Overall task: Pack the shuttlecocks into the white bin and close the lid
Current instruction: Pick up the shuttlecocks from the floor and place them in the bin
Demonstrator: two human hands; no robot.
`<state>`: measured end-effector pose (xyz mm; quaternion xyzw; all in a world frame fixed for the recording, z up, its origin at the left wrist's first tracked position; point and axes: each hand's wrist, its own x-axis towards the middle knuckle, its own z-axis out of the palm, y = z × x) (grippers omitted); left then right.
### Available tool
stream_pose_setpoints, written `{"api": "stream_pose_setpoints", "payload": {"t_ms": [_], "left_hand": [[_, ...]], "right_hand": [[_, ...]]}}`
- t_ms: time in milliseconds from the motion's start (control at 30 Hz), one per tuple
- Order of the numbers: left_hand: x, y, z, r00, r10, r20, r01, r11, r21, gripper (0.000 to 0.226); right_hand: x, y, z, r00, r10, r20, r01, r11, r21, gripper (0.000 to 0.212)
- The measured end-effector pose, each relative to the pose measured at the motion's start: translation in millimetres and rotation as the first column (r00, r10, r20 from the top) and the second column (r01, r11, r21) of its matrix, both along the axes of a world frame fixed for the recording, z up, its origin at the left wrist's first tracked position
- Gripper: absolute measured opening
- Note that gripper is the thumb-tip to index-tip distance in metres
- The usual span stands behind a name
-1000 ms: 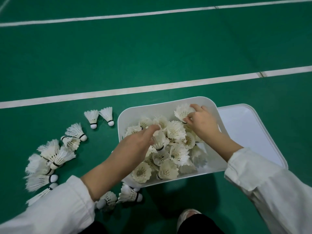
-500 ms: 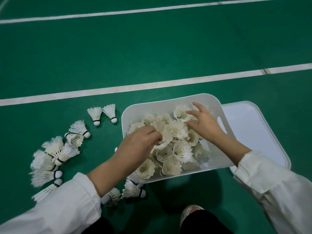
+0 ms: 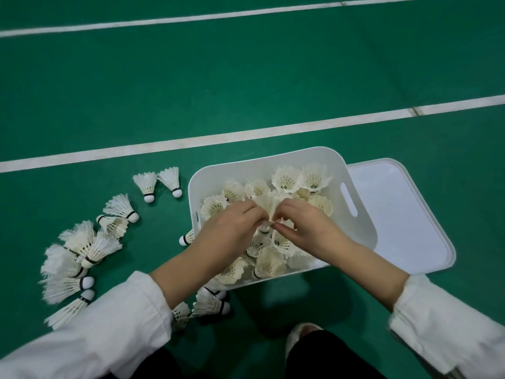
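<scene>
Green court floor [image 3: 246, 77] carries everything, crossed by two white lines [image 3: 191, 140]. At your far left, loose shuttlecocks [image 3: 79, 239] lie on their sides in a curved string. You have nine there, from the lowest beside your left sleeve [image 3: 109, 329] up to a pair set apart nearest the line. One more lies against the bin's left wall, half hidden by your wrist. Three lie under your forearm just outside the near wall, so about thirteen are out on the floor.

Your left hand [image 3: 229, 231] is over the bin's left side. Its fingers are curled with the tips drawn together, pinching the feathers of one shuttlecock [image 3: 266, 207] above the heap [image 3: 287, 181]. Your right hand [image 3: 308, 228] meets it from the other side, thumb and fingers nipped on that same shuttlecock, so the two sets of fingertips nearly touch.

One white bin [image 3: 273, 160] sits open beneath both hands. The heap inside it lies mostly feathers-up; fourteen or so show, and your hands hide the rest.

One lid [image 3: 404, 214] lies flat on the floor at the bin's right side, with the bin's right wall overlapping it from your view.
</scene>
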<state>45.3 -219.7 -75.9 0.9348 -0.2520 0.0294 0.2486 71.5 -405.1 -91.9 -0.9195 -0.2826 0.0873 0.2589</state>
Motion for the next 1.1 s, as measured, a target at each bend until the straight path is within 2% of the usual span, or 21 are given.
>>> {"api": "stream_pose_setpoints", "payload": {"t_ms": [133, 267, 367, 467, 533, 600, 667, 800, 867, 1000, 1100], "left_hand": [[3, 9, 4, 0.998, 0.055, -0.009, -0.055, 0.997, 0.053, 0.019], [10, 30, 5, 0.989, 0.143, -0.041, -0.138, 0.986, 0.097, 0.02], [13, 45, 6, 0.98, 0.191, -0.059, -0.182, 0.975, 0.125, 0.018], [13, 57, 7, 0.971, 0.229, -0.069, -0.217, 0.965, 0.148, 0.017], [11, 66, 6, 0.964, 0.255, -0.077, -0.239, 0.956, 0.168, 0.017], [9, 76, 3, 0.957, 0.277, -0.08, -0.259, 0.947, 0.189, 0.017], [8, 87, 1, 0.95, 0.299, -0.091, -0.276, 0.939, 0.205, 0.017], [3, 116, -2, 0.92, 0.366, -0.136, -0.329, 0.914, 0.236, 0.017], [-2, 137, -6, 0.898, 0.412, -0.152, -0.362, 0.89, 0.277, 0.017], [-15, 184, -22, 0.832, 0.504, -0.233, -0.374, 0.819, 0.436, 0.019], [-25, 220, -37, 0.758, 0.579, -0.3, -0.396, 0.774, 0.494, 0.02]], "right_hand": [[11, -33, -9, 0.972, -0.237, 0.011, 0.237, 0.967, -0.094, 0.026], [23, -67, -18, 0.907, -0.409, 0.098, 0.418, 0.855, -0.308, 0.027], [28, -70, -26, 0.898, -0.422, 0.125, 0.436, 0.809, -0.395, 0.027], [31, -61, -30, 0.919, -0.393, 0.041, 0.363, 0.799, -0.479, 0.024], [29, -55, -27, 0.927, -0.371, 0.055, 0.345, 0.786, -0.513, 0.026], [28, -47, -18, 0.927, -0.353, 0.128, 0.368, 0.785, -0.499, 0.025], [28, -32, -3, 0.93, -0.33, 0.16, 0.366, 0.825, -0.431, 0.026], [30, 21, 29, 0.968, -0.186, 0.169, 0.223, 0.944, -0.243, 0.026], [32, 53, 38, 0.984, -0.064, 0.167, 0.099, 0.973, -0.21, 0.026], [37, 122, 36, 0.98, 0.178, 0.093, -0.148, 0.952, -0.267, 0.025], [35, 180, 23, 0.947, 0.316, 0.061, -0.289, 0.917, -0.274, 0.025]]}}
